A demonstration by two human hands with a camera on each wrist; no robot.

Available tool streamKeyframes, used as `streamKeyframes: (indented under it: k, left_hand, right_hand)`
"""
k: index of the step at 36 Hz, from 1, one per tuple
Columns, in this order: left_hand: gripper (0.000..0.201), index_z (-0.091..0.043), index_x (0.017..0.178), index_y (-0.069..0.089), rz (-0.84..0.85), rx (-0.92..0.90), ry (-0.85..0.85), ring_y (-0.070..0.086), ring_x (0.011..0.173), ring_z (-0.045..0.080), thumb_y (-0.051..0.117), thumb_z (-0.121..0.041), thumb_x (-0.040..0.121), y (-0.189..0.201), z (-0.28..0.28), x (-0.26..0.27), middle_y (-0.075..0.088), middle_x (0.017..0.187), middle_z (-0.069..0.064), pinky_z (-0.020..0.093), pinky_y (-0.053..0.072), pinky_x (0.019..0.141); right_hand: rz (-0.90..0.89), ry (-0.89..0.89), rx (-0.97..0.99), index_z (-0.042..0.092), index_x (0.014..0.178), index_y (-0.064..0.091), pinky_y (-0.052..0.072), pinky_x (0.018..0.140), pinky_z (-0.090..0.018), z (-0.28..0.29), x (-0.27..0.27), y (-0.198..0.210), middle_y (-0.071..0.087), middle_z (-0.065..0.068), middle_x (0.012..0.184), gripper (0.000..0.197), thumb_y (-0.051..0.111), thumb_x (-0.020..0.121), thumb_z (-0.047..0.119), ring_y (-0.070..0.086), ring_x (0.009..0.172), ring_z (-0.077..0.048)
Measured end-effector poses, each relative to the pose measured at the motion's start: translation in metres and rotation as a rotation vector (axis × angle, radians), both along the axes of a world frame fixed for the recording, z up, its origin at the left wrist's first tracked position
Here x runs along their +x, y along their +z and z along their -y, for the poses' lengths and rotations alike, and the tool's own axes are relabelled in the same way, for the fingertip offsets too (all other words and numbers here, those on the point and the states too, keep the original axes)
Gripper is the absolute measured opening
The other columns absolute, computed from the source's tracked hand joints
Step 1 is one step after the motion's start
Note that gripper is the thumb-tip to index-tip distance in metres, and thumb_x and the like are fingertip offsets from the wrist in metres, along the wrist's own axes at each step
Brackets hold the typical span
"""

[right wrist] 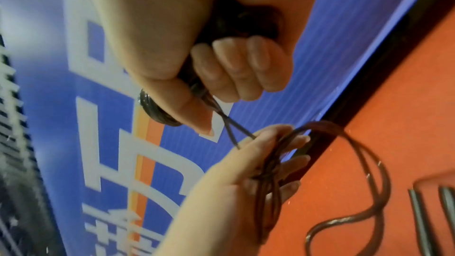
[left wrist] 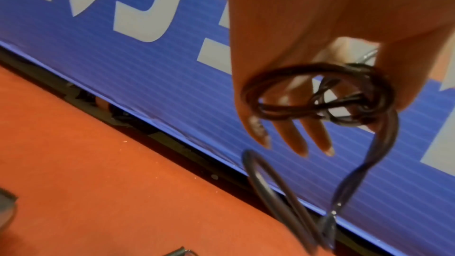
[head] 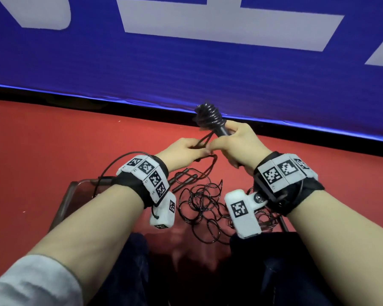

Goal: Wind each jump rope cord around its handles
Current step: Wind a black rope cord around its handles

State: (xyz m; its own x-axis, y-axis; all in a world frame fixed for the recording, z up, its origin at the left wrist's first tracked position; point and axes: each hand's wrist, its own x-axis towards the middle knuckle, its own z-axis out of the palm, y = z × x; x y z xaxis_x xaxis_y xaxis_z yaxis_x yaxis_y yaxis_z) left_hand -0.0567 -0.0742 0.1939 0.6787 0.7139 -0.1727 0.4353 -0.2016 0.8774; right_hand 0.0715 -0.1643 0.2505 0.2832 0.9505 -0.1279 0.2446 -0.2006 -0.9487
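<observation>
1. I see a red floor [head: 53, 140] filling the lower part of the head view, matte and speckled with a few pale flecks.
2. Behind it stands a blue banner [head: 186, 69] with large pale lettering; a black strip runs along its foot where it meets the red.
3. My right hand [head: 237, 144] is clamped around the handles [head: 221, 131] of a jump rope, held up in front of the banner, with a bundle of wound cord [head: 208, 115] bulging above the fist.
4. My left hand [head: 184, 151] is just beside the right, its fingers [right wrist: 293, 161] fairly straight, with a few loops of cord [right wrist: 270, 174] hanging round them; two strands run taut from it to the handles.
5. A loose tangle of black cord [head: 206, 208] lies on the red floor between my wrists, and another pair of handles [head: 184, 180] rests there beside it.
</observation>
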Motion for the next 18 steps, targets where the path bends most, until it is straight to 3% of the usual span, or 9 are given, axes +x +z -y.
streamKeyframes:
  k: [2,3,5,6,9,11,15,18]
  left_hand:
    - [0.010,-0.026,0.094,0.069,0.026,-0.006,0.065,0.051,0.068,0.006,0.066,-0.017,0.089,-0.005,0.001,0.003,0.057,0.072,-0.011,0.018,0.041,0.067]
    - [0.023,-0.024,0.108,0.067,0.026,-0.003,0.085,0.052,0.074,0.008,0.068,-0.015,0.087,-0.009,0.000,0.004,0.057,0.080,-0.010,0.021,0.042,0.072]
    - [0.064,-0.028,0.139,0.045,-0.013,-0.040,0.138,0.056,0.095,0.013,0.073,-0.022,0.082,-0.017,-0.001,0.002,0.054,0.109,-0.005,0.028,0.044,0.087]
    - [0.076,-0.031,0.146,0.034,-0.060,-0.057,0.166,0.054,0.107,0.016,0.074,-0.029,0.081,-0.021,-0.001,0.001,0.049,0.123,-0.003,0.031,0.044,0.094]
    - [0.072,-0.036,0.144,0.036,-0.349,0.135,0.198,0.040,0.127,0.021,0.063,-0.059,0.082,-0.032,-0.001,-0.005,0.041,0.142,-0.002,0.040,0.033,0.108]
    - [0.076,-0.038,0.142,0.038,-0.484,0.232,0.276,0.030,0.135,0.024,0.052,-0.075,0.078,-0.034,0.001,-0.009,0.034,0.147,-0.004,0.046,0.023,0.108]
    - [0.100,-0.031,0.152,0.010,-0.223,0.069,0.465,0.024,0.140,0.026,0.066,-0.063,0.076,-0.033,-0.005,-0.011,0.010,0.154,0.001,0.044,0.024,0.112]
    - [0.104,-0.028,0.152,0.011,-0.097,-0.099,0.567,0.037,0.133,0.028,0.074,-0.053,0.074,-0.032,-0.016,-0.012,0.016,0.150,0.009,0.040,0.033,0.110]
  right_hand:
    - [-0.112,-0.049,0.021,0.008,0.097,0.069,0.022,0.035,-0.019,-0.003,-0.001,-0.001,0.042,0.006,0.035,0.021,0.068,0.078,-0.001,0.026,0.026,-0.015]
    - [-0.146,-0.085,0.025,0.006,0.095,0.068,0.021,0.036,-0.020,-0.005,-0.002,-0.002,0.040,0.004,0.034,0.017,0.066,0.079,-0.001,0.025,0.026,-0.015]
    - [-0.182,-0.171,0.022,0.005,0.089,0.067,0.021,0.037,-0.020,-0.009,-0.002,-0.004,0.036,0.001,0.033,0.012,0.065,0.079,0.000,0.024,0.025,-0.016]
    - [-0.182,-0.208,0.010,0.005,0.087,0.068,0.022,0.037,-0.019,-0.011,-0.001,-0.006,0.034,0.001,0.033,0.010,0.065,0.078,0.001,0.024,0.025,-0.016]
    - [-0.147,-0.283,-0.043,0.007,0.080,0.067,0.023,0.035,-0.018,-0.014,0.003,-0.011,0.034,0.001,0.034,0.008,0.064,0.077,0.001,0.026,0.025,-0.015]
    - [-0.149,-0.312,-0.059,0.008,0.078,0.066,0.023,0.035,-0.018,-0.015,0.006,-0.012,0.034,-0.001,0.036,0.009,0.063,0.075,0.000,0.026,0.025,-0.015]
    - [-0.152,-0.314,-0.085,0.010,0.073,0.065,0.024,0.037,-0.019,-0.018,0.012,-0.014,0.032,-0.001,0.034,0.011,0.061,0.073,0.000,0.026,0.025,-0.016]
    - [-0.198,-0.291,-0.118,0.008,0.076,0.065,0.023,0.039,-0.019,-0.020,0.012,-0.013,0.030,-0.001,0.034,0.012,0.059,0.073,-0.001,0.024,0.026,-0.016]
